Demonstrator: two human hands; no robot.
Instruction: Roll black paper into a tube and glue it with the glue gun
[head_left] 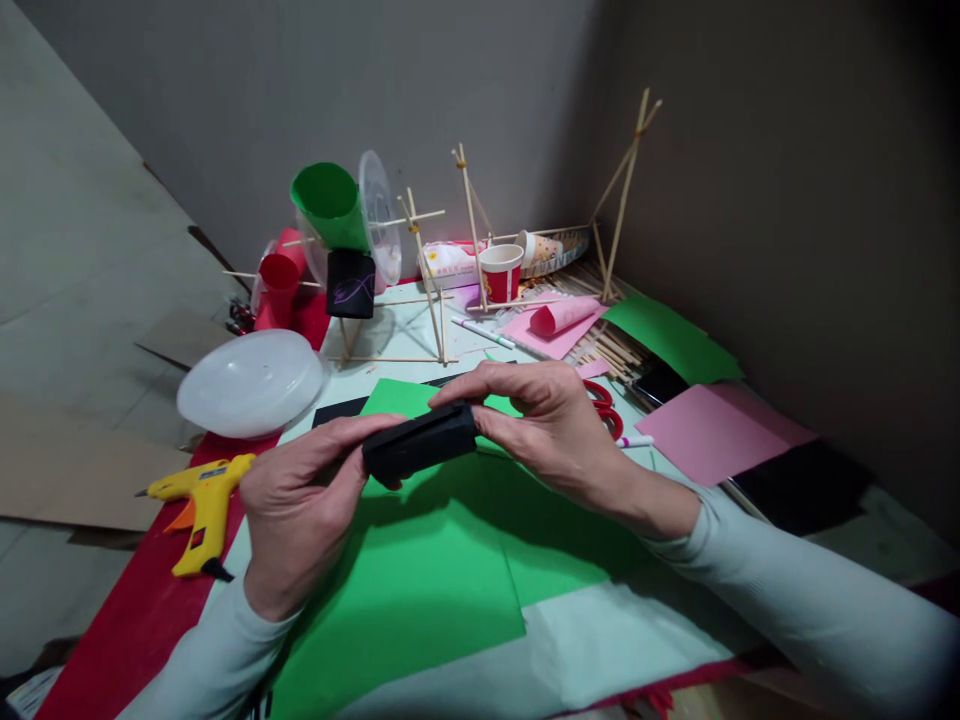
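Observation:
Both my hands hold one rolled tube of black paper (420, 446) above green paper sheets (420, 590). My left hand (296, 510) grips the tube's left end with thumb and fingers. My right hand (544, 425) pinches its right end from above. The tube lies roughly level, tilted slightly up to the right.
A yellow glue gun (201, 500) lies at the left on red paper. Behind it sits a clear plastic lid (251, 382). Further back stand a stick frame with green, red and black cups (334, 240), a paper cup (500, 272), pink sheets (716, 430) and red scissors (606, 408).

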